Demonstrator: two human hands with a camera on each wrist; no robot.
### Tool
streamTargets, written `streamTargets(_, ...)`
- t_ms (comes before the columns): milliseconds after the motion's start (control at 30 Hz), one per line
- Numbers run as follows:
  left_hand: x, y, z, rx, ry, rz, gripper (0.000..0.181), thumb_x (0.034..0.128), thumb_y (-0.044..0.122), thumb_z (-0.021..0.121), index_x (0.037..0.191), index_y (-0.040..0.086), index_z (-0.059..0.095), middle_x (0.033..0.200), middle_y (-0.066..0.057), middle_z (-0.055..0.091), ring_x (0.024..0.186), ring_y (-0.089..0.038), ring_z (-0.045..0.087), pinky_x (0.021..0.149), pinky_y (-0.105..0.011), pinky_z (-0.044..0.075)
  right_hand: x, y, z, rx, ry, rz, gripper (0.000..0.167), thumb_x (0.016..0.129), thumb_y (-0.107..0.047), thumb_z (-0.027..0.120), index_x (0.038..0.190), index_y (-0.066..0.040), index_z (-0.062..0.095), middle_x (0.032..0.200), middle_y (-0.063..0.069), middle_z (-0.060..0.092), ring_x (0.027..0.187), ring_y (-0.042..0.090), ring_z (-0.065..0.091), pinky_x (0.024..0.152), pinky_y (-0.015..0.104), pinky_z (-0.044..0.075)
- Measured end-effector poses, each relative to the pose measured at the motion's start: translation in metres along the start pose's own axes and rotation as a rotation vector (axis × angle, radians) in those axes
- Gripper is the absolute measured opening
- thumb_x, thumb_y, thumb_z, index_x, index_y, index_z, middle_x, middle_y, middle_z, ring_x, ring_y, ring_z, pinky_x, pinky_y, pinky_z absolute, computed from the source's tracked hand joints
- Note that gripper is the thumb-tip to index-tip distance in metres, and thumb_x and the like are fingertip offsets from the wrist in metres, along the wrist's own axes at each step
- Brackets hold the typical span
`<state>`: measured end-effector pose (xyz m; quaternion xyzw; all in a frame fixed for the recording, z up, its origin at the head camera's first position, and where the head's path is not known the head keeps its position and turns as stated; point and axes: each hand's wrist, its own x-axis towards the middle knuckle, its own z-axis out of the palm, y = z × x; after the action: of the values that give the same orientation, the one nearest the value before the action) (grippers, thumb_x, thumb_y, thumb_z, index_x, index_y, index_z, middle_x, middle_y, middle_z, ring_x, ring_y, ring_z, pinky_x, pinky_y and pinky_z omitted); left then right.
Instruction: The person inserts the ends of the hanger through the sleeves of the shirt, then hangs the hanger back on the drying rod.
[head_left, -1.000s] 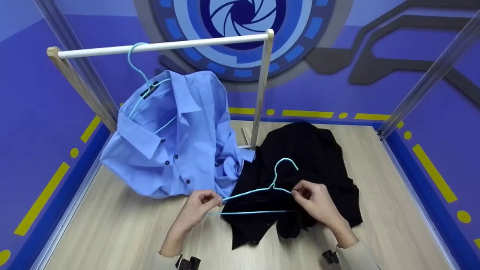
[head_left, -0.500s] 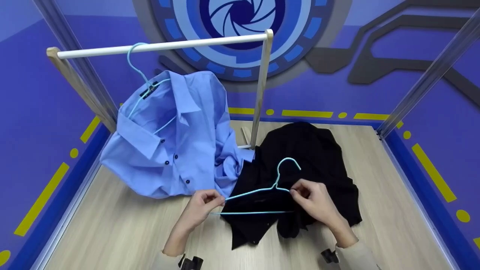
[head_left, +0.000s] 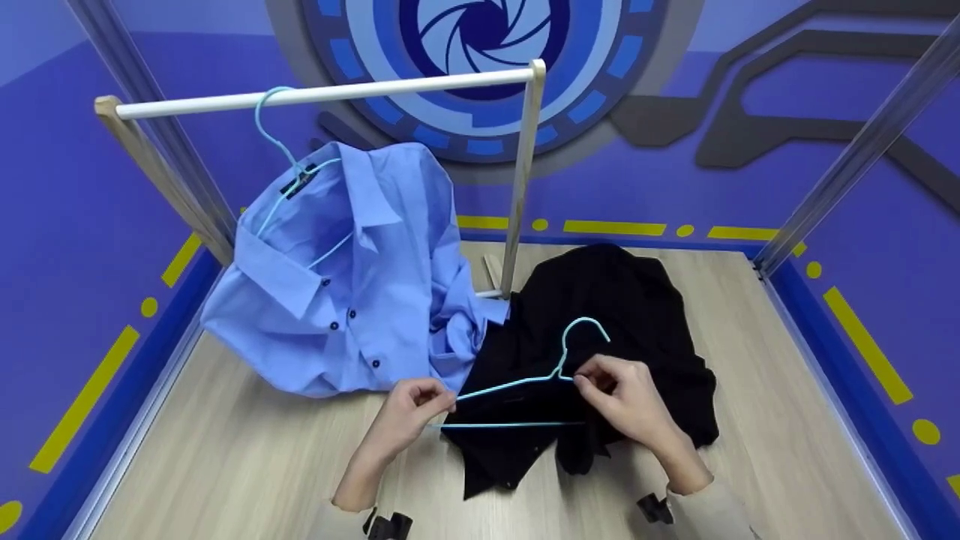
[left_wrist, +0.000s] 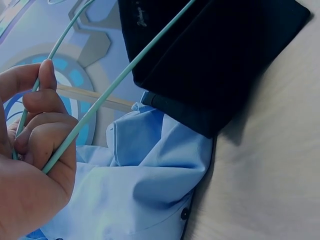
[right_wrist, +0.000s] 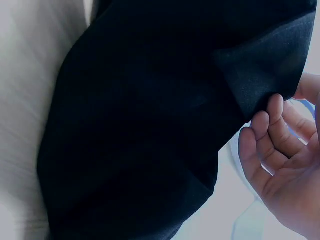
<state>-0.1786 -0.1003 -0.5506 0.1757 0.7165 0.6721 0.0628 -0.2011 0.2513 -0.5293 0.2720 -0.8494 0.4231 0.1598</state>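
In the head view my left hand point(head_left: 412, 412) pinches the left end of a light-blue wire hanger point(head_left: 504, 388); the left wrist view shows the fingers point(left_wrist: 47, 75) curled round its wire point(left_wrist: 120, 77). My right hand point(head_left: 626, 397) pinches the black shirt point(head_left: 622, 300) near its collar, close to the hanger's neck. In the right wrist view its fingertips point(right_wrist: 260, 122) are on the edge of the black cloth point(right_wrist: 140, 110). The hanger's right end is hidden in the shirt, which lies on the table. The hook points up and to the right.
A blue shirt point(head_left: 397, 285) hangs on another light-blue hanger point(head_left: 274, 131) from the white bar point(head_left: 337, 91) of a wooden rack point(head_left: 523, 180) at the back left. Its lower part touches the black shirt. Patterned blue walls point(head_left: 750, 187) enclose the wooden table point(head_left: 247, 457).
The hanger has slid a little to the right, further into the black shirt, with my left hand following it. My right hand has shifted slightly to the left, nearer the hanger's neck.
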Motion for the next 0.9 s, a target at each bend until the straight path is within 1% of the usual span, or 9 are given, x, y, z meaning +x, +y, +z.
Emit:
streamTargets(67, 0.001, 0.000, 0.002, 0.017, 0.006, 0.004, 0.022, 0.1002, 0.008, 0.066, 0.082, -0.003, 0.071, 0.076, -0.002, 0.067, 0.066, -0.008, 0.055, 0.064, -0.021, 0.043, 0.002, -0.002, 0.001, -0.005, 0.009, -0.023, 0.023, 0.088, 0.000, 0.076, 0.087, -0.023, 0.072, 0.074, -0.017, 0.062, 0.061, 0.006, 0.059, 0.057, 0.019, 0.049)
streamTargets(167, 0.003, 0.000, 0.004, 0.036, 0.014, 0.004, 0.023, 0.1002, 0.011, 0.067, 0.081, 0.000, 0.071, 0.077, -0.011, 0.067, 0.065, -0.008, 0.054, 0.064, -0.021, 0.043, 0.005, -0.004, 0.001, -0.009, 0.021, -0.044, 0.021, 0.089, 0.000, 0.076, 0.087, -0.021, 0.072, 0.075, -0.017, 0.062, 0.061, 0.006, 0.059, 0.058, 0.019, 0.050)
streamTargets(233, 0.005, -0.001, 0.005, 0.029, 0.018, 0.009, 0.022, 0.0999, 0.011, 0.067, 0.081, -0.001, 0.071, 0.077, -0.012, 0.067, 0.065, -0.008, 0.054, 0.063, -0.021, 0.043, 0.007, -0.006, 0.001, -0.010, 0.030, -0.051, 0.021, 0.089, -0.001, 0.076, 0.087, -0.021, 0.072, 0.076, -0.017, 0.062, 0.062, 0.006, 0.059, 0.058, 0.019, 0.050)
streamTargets(300, 0.006, -0.001, 0.006, 0.027, 0.022, 0.022, 0.021, 0.0994, 0.010, 0.068, 0.082, -0.001, 0.071, 0.076, -0.009, 0.068, 0.064, -0.007, 0.054, 0.062, -0.021, 0.042, 0.008, -0.007, 0.002, -0.009, 0.038, -0.057, 0.020, 0.089, -0.001, 0.076, 0.087, -0.020, 0.072, 0.076, -0.017, 0.062, 0.062, 0.005, 0.059, 0.058, 0.019, 0.050)
streamTargets(400, 0.007, -0.001, 0.008, 0.027, 0.028, 0.039, 0.020, 0.0989, 0.007, 0.067, 0.081, -0.001, 0.071, 0.074, 0.000, 0.066, 0.062, -0.006, 0.052, 0.061, -0.020, 0.042, 0.011, -0.007, 0.002, -0.016, 0.055, -0.080, 0.021, 0.088, 0.000, 0.076, 0.087, -0.020, 0.072, 0.075, -0.017, 0.060, 0.062, 0.005, 0.058, 0.058, 0.020, 0.050)
streamTargets(467, 0.008, -0.001, 0.009, 0.030, 0.033, 0.050, 0.019, 0.0985, 0.004, 0.067, 0.081, -0.001, 0.071, 0.073, 0.002, 0.066, 0.060, -0.005, 0.051, 0.060, -0.020, 0.042, 0.013, -0.007, 0.003, -0.021, 0.063, -0.090, 0.022, 0.088, 0.000, 0.076, 0.086, -0.021, 0.072, 0.074, -0.016, 0.060, 0.062, 0.005, 0.058, 0.057, 0.020, 0.049)
streamTargets(600, 0.010, -0.002, 0.011, 0.023, 0.040, 0.059, 0.019, 0.0979, 0.002, 0.066, 0.080, -0.002, 0.071, 0.073, 0.002, 0.066, 0.061, -0.007, 0.052, 0.060, -0.020, 0.042, 0.014, -0.008, 0.004, -0.032, 0.064, -0.114, 0.022, 0.087, 0.001, 0.076, 0.086, -0.021, 0.071, 0.075, -0.016, 0.060, 0.062, 0.005, 0.056, 0.057, 0.020, 0.048)
streamTargets(733, 0.011, -0.003, 0.012, 0.018, 0.048, 0.062, 0.019, 0.0974, 0.003, 0.068, 0.080, -0.001, 0.071, 0.073, 0.002, 0.067, 0.060, -0.009, 0.050, 0.060, -0.020, 0.041, 0.015, -0.008, 0.004, -0.033, 0.049, -0.143, 0.022, 0.087, 0.001, 0.076, 0.087, -0.020, 0.070, 0.076, -0.015, 0.058, 0.062, 0.006, 0.055, 0.057, 0.021, 0.047)
streamTargets(900, 0.013, -0.003, 0.014, 0.028, 0.068, 0.054, 0.019, 0.0967, 0.002, 0.069, 0.078, 0.000, 0.071, 0.071, 0.003, 0.066, 0.058, -0.009, 0.049, 0.059, -0.020, 0.041, 0.014, -0.009, 0.001, -0.020, 0.018, -0.148, 0.020, 0.090, 0.002, 0.072, 0.090, -0.018, 0.070, 0.079, -0.014, 0.059, 0.064, 0.006, 0.055, 0.058, 0.020, 0.047)
